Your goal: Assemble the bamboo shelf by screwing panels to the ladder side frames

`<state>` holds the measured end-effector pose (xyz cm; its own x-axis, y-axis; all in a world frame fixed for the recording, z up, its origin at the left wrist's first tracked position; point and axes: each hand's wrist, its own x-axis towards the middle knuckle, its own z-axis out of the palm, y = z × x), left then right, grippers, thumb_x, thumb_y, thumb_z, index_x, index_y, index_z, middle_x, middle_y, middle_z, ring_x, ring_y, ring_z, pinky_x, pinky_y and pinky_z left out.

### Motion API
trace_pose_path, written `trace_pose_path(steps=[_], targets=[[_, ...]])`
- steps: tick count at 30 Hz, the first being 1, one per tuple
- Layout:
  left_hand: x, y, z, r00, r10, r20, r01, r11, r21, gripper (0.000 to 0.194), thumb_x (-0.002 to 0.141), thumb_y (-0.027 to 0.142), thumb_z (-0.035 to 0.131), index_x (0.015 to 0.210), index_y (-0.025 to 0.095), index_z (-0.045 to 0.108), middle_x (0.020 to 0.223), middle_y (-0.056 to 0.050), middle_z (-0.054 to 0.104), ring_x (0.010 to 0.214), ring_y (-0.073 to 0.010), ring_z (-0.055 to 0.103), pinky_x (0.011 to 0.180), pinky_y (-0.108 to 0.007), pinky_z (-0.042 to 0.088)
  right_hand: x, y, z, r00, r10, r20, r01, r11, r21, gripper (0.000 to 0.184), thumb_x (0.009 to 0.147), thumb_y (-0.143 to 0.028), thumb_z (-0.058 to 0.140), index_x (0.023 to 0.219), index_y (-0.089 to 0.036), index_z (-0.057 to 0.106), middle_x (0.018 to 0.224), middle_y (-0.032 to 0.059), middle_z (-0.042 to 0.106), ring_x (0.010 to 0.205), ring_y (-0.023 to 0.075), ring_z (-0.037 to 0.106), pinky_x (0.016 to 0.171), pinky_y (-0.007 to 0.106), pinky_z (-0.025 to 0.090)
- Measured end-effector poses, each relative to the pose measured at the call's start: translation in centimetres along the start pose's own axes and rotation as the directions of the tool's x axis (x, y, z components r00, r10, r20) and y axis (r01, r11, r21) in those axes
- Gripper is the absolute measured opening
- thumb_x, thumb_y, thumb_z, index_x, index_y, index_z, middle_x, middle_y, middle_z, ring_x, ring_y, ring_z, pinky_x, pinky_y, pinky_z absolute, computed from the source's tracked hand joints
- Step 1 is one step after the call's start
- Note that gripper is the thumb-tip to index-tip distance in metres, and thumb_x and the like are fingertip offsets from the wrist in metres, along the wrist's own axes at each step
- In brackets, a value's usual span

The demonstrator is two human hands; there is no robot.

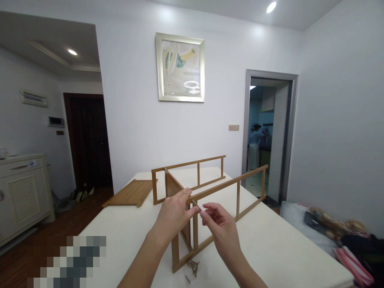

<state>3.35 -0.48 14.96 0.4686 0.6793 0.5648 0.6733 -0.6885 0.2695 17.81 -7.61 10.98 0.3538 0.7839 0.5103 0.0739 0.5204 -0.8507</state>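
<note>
A wooden shelf frame (pixel 214 186), with two ladder-like sides joined by a board (pixel 174 185), lies on its long edge on the white table. My left hand (pixel 175 210) is closed around the near side's upper rail where the board meets it. Between the thumb and fingers of my right hand (pixel 221 224) is a thin metal hex key (pixel 197 205). Its far tip meets the upper rail beside my left fingers; the end in my grip is partly hidden. Below the frame, several brass-coloured screws (pixel 194 267) lie on clear plastic near the table's front.
A slatted wooden panel (pixel 132 193) lies on the table (pixel 126 240) at the left. Bags and cloth items (pixel 324 224) are heaped beyond the right edge. A white cabinet (pixel 25 196) stands at far left. Through the doorway (pixel 271 76) a person (pixel 255 138) stands in another room.
</note>
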Motion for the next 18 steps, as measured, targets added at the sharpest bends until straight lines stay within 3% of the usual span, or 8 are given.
trace_pose_path(steps=[8,13,15,18], targets=[[0.1,0.0,-0.1,1.000,0.015,0.023,-0.016,0.999,0.033,0.043,0.088,0.031,0.062,0.130,0.020,0.059,0.139,-0.009,0.059,0.127,-0.0225,0.057,0.107,-0.038,0.045,0.1,-0.4,0.1,0.998,-0.025,0.060,0.023,0.999,0.030,0.022,0.079,-0.040,0.074,0.087,-0.019,0.072,0.066,0.0014,0.067,0.059,0.0138,0.058,0.058,0.026,0.051],[0.2,0.1,-0.1,0.999,0.029,0.017,-0.029,0.998,0.048,0.041,0.089,0.028,0.062,0.129,0.018,0.060,0.138,-0.010,0.059,0.126,-0.0226,0.058,0.107,-0.038,0.046,0.1,0.1,-0.6,0.985,-0.131,0.112,0.145,0.982,-0.124,0.017,0.086,-0.032,0.067,0.097,-0.020,0.073,0.080,0.0049,0.074,0.068,0.0163,0.066,0.066,0.028,0.056],[0.2,0.1,-0.1,0.999,0.032,0.017,-0.032,0.998,0.053,0.040,0.089,0.028,0.062,0.129,0.018,0.060,0.138,-0.011,0.059,0.125,-0.0227,0.059,0.106,-0.038,0.046,0.2,0.3,-1.2,0.954,-0.244,0.173,0.279,0.934,-0.224,0.017,0.089,-0.026,0.065,0.104,-0.022,0.072,0.088,0.0052,0.075,0.075,0.0174,0.069,0.071,0.029,0.057],[0.2,0.0,0.0,0.999,0.036,0.018,-0.037,0.998,0.056,0.040,0.090,0.028,0.062,0.129,0.018,0.060,0.138,-0.011,0.059,0.125,-0.0222,0.059,0.106,-0.038,0.047,0.6,0.2,-1.9,0.845,-0.439,0.305,0.527,0.781,-0.335,0.023,0.092,-0.016,0.058,0.111,-0.024,0.068,0.097,0.0053,0.075,0.086,0.0174,0.070,0.077,0.030,0.057]])
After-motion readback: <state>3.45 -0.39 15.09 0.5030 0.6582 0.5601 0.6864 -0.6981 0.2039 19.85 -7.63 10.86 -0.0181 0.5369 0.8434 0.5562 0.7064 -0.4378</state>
